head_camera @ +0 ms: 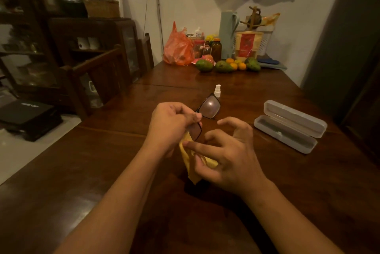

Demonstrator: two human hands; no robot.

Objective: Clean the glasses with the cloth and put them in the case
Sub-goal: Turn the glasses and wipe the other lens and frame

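My left hand [170, 124] pinches the black-framed glasses [209, 107] at the bridge and holds them above the wooden table [102, 161]. One lens points up and away; the other sits lower, beside my fingers. A yellow cloth [192, 163] hangs below the lower lens, and my right hand [228, 157] holds it with curled fingers, index finger pressing its upper edge. The clear plastic glasses case [290, 126] lies open on the table to the right, away from both hands.
A small white spray bottle [217, 90] stands just behind the glasses. At the table's far end are an orange plastic bag [177, 47], jars, mangoes and oranges [224, 65]. Wooden chairs [98, 80] stand along the left edge.
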